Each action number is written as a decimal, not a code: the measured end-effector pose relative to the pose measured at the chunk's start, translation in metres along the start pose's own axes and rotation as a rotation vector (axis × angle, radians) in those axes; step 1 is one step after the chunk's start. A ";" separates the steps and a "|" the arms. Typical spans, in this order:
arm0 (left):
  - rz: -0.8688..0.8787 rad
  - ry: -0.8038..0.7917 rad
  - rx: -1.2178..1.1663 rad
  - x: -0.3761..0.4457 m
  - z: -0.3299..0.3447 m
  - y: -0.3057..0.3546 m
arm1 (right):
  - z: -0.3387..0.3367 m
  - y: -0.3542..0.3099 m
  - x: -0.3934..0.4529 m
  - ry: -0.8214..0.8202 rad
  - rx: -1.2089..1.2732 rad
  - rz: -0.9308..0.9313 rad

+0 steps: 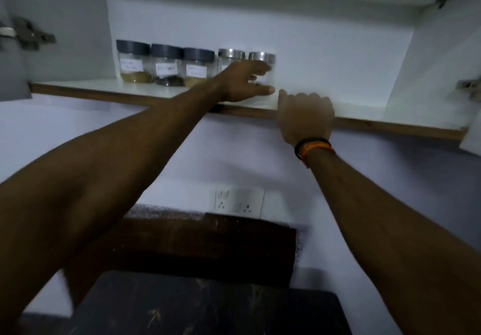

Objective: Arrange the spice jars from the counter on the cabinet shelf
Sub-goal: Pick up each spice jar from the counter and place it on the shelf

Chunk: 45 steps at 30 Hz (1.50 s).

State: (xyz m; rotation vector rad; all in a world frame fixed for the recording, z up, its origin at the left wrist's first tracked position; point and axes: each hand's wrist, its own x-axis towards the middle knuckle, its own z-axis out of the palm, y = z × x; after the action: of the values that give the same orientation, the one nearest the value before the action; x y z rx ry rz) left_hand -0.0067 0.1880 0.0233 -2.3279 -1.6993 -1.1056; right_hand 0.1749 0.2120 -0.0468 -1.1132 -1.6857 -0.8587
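Your five spice jars stand in one row at the back left of the cabinet shelf (86, 86), side by side against the white back wall. The three on the left have dark lids: a jar of tan powder (133, 61), a black pepper jar (166, 65) and another tan-powder jar (198, 67), each with a white handwritten label too blurred to read fully. Next come two steel-lidded jars (231, 57), and your left hand (242, 82) covers most of both, fingers spread around the end jar (263, 58), thumb pointing right along the shelf; whether you actually grip it is unclear. Your right hand (305, 116) hangs at the shelf's wooden front edge with fingers curled under, holding nothing that shows, thumb raised. An orange-and-black band (313, 148) circles that wrist. Door hinges (28, 35) sit on either cabinet side. Below, a wall socket plate (238, 202) and a dark countertop (208, 306), cut off at the bottom.
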 end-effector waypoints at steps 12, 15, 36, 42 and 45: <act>0.171 0.174 0.147 -0.109 0.032 0.053 | -0.036 -0.006 -0.068 -0.194 0.180 -0.026; 0.247 0.247 0.160 -0.137 0.054 0.052 | -0.044 -0.015 -0.091 -0.224 0.254 0.045; -0.233 -0.566 -0.297 -0.366 0.265 -0.034 | -0.043 -0.040 -0.390 -1.088 0.402 0.243; -0.434 -0.643 -0.300 -0.425 0.297 -0.046 | -0.058 -0.048 -0.444 -1.283 0.387 0.253; -0.538 -0.645 -0.308 -0.448 0.306 -0.051 | -0.065 -0.056 -0.469 -1.326 0.408 0.269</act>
State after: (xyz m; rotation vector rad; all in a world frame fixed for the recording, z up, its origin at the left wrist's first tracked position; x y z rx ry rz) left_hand 0.0444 -0.0214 -0.4771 -2.6912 -2.6720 -0.7298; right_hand 0.2260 -0.0056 -0.4675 -1.6803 -2.4453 0.5899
